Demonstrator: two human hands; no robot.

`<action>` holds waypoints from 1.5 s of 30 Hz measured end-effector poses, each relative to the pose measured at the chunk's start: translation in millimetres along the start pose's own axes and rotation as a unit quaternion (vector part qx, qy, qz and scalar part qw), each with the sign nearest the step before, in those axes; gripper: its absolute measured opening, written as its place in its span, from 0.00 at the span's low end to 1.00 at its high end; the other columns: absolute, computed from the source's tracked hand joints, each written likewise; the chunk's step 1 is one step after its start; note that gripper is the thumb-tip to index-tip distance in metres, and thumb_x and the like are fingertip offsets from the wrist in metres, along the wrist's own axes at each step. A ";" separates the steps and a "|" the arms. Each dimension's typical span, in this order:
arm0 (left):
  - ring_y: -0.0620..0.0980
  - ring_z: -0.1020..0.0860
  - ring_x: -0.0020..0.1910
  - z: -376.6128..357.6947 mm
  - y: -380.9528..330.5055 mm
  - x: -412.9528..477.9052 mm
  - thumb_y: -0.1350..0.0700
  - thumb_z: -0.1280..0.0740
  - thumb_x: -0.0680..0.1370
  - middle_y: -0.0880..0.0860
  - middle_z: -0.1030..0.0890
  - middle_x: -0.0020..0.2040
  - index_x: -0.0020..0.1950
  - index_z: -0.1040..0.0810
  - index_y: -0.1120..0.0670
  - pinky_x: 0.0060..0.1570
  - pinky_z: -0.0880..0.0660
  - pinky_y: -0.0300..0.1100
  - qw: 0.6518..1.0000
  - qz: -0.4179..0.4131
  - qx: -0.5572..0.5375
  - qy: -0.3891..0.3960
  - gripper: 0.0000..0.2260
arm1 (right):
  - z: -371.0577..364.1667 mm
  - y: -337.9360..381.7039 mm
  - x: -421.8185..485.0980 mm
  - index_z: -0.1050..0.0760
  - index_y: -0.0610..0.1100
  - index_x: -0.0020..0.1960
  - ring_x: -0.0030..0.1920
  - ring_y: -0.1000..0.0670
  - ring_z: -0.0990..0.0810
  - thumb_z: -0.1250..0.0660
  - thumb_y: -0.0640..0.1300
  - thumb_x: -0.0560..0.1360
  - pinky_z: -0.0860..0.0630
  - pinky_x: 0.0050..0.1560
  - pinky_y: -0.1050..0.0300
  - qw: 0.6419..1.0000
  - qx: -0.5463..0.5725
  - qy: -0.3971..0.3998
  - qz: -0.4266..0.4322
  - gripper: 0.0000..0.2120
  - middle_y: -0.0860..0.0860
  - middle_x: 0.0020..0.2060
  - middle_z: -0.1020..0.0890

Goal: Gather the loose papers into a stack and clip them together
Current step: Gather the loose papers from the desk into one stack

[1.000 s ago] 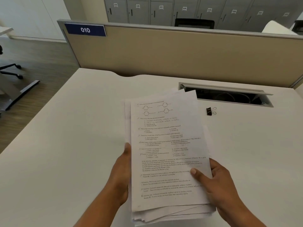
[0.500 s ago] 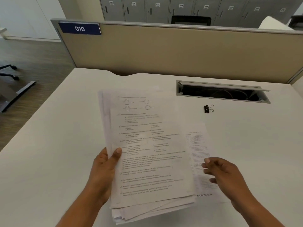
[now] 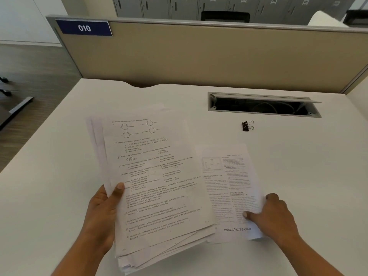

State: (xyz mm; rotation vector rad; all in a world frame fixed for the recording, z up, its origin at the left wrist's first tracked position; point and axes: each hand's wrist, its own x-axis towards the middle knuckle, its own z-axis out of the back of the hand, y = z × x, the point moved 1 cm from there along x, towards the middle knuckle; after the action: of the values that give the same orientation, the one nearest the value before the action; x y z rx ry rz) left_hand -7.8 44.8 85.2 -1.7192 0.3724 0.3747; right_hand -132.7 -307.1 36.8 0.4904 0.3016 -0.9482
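Observation:
My left hand (image 3: 103,216) grips an uneven stack of printed papers (image 3: 157,188) by its left edge, thumb on top, holding it tilted above the white desk (image 3: 59,176). To its right a single printed sheet (image 3: 229,188) lies flat on the desk, partly under the stack. My right hand (image 3: 276,218) rests on that sheet's lower right edge, thumb pressing on the page and fingers curled at its side. A black binder clip (image 3: 247,126) lies alone on the desk, farther back and to the right of the papers.
An open cable tray (image 3: 262,105) is cut into the desk behind the clip. A beige partition (image 3: 199,56) with a blue "010" label (image 3: 84,28) runs along the desk's far edge. Grey lockers stand beyond it. The desk's left edge drops to wood flooring.
My left hand carried the stack to the left, uncovering a single sheet on the desk. My right hand let go of the stack and came down onto that sheet's right edge.

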 end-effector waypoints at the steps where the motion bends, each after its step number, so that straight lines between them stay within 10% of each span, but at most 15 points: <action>1: 0.55 0.12 0.44 0.8 1.0 0.9 0.55 0.36 0.82 0.53 0.11 0.51 0.58 0.18 0.50 0.38 0.14 0.53 1.000 0.001 0.000 -0.002 0.08 | 0.4 -1.5 2.3 0.35 0.41 0.56 0.48 0.40 0.20 0.21 0.56 0.62 0.23 0.43 0.49 0.999 0.031 0.012 0.001 0.34 0.45 0.50 0.22; 9: 0.59 0.13 0.50 3.8 2.6 7.5 0.55 0.35 0.81 0.55 0.12 0.54 0.61 0.19 0.51 0.44 0.16 0.55 1.000 0.011 -0.004 -0.004 0.10 | -1.0 -19.8 8.2 0.20 0.48 0.48 0.44 0.44 0.18 0.28 0.47 0.74 0.21 0.46 0.48 0.976 0.218 -0.007 0.023 0.05 0.47 0.46 0.15; 34: 0.60 0.13 0.46 -9.7 3.3 13.4 0.56 0.34 0.82 0.55 0.11 0.49 0.60 0.19 0.53 0.44 0.16 0.55 0.999 0.024 0.037 -0.020 0.08 | 73.9 -6.2 -35.2 0.20 0.41 0.56 0.46 0.43 0.13 0.35 0.41 0.69 0.16 0.39 0.49 0.808 0.554 0.136 0.146 0.16 0.43 0.48 0.12; 42: 0.61 0.13 0.48 -42.6 1.6 -0.3 0.57 0.35 0.82 0.59 0.12 0.51 0.61 0.20 0.56 0.46 0.16 0.57 0.998 0.048 0.009 0.039 0.09 | 54.4 31.6 -55.5 0.18 0.62 0.55 0.50 0.57 0.15 0.24 0.67 0.59 0.18 0.48 0.55 0.826 0.489 0.166 0.226 0.25 0.58 0.53 0.14; 45: 0.60 0.13 0.50 -52.8 1.3 -6.7 0.55 0.34 0.82 0.58 0.12 0.52 0.61 0.19 0.56 0.51 0.17 0.59 0.997 0.050 0.002 0.058 0.10 | 50.3 43.0 -61.4 0.17 0.56 0.52 0.44 0.58 0.14 0.32 0.55 0.69 0.22 0.38 0.64 0.851 0.451 0.146 0.226 0.12 0.59 0.47 0.12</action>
State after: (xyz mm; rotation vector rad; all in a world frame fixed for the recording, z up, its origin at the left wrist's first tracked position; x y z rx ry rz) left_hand -12.1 -7.1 96.2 -1.7274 0.5443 0.3462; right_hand -129.2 -269.7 118.8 1.5151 -0.0209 -0.4932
